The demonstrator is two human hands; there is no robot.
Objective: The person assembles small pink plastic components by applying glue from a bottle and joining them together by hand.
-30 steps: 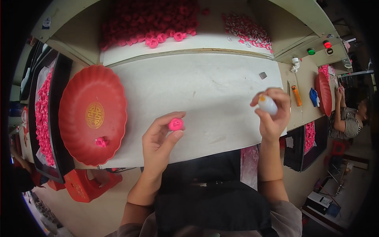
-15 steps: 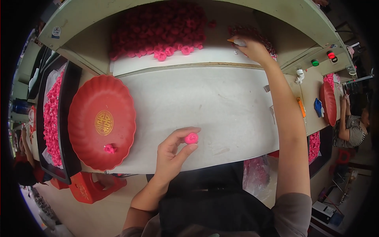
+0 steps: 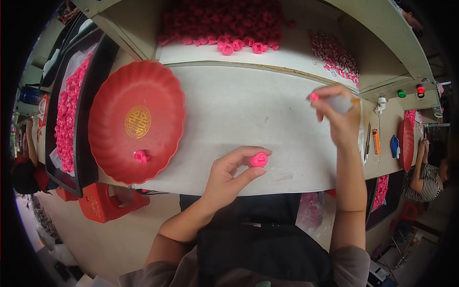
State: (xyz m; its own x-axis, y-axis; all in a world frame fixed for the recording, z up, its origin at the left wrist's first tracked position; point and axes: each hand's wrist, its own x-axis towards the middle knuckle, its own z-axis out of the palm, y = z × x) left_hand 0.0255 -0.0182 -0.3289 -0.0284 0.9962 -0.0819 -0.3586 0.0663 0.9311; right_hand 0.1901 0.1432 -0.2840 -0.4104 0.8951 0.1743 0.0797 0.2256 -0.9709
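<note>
My left hand (image 3: 227, 178) pinches a round pink plastic piece (image 3: 259, 160) with a small slot in its face, between thumb and fingers above the near part of the white work surface (image 3: 239, 110). My right hand (image 3: 342, 117) is raised over the surface's right side. Its thumb and fingertips close on a small pink part (image 3: 314, 96). Something whitish with an orange end also shows at this hand, too blurred to name. To the left, a red scalloped plastic tray (image 3: 160, 95) with a gold emblem holds one pink piece (image 3: 141, 156).
A large heap of pink pieces (image 3: 224, 24) fills the shelf at the back. Right of it lies a pile of small pink-and-silvery parts (image 3: 334, 55). A black bin (image 3: 86, 105) of pink pieces stands far left. Tweezers (image 3: 367, 143) and an orange tool (image 3: 376, 142) lie at right.
My right hand has drawn back from the small-parts pile toward me, now with a small pink part at its fingertips. My left hand still holds the round piece. The whole view has shifted.
</note>
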